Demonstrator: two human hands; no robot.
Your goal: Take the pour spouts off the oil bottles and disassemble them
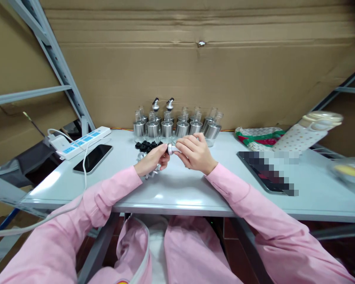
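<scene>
Between my two hands, above the table, is a silver pour spout (171, 149) with a black part at its left end. My left hand (154, 158) is closed on the black end. From the right, my right hand (195, 152) pinches the silver end, its fingers partly covering it. Just beyond my left hand lies a cluster of black stoppers (146, 146), and loose silver spout pieces (152, 172) show partly hidden beneath it. Behind stand several glass bottles with steel sleeves (167, 128). Two of them at the back carry a black-and-silver pour spout (169, 104).
On the left are a white power strip (84, 142), a phone (93, 158) and a white cable (85, 173). A tablet (264, 173) lies to the right, near a dotted cloth item (301, 134) and a patterned cloth (258, 138). Cardboard (165, 67) rises behind the table.
</scene>
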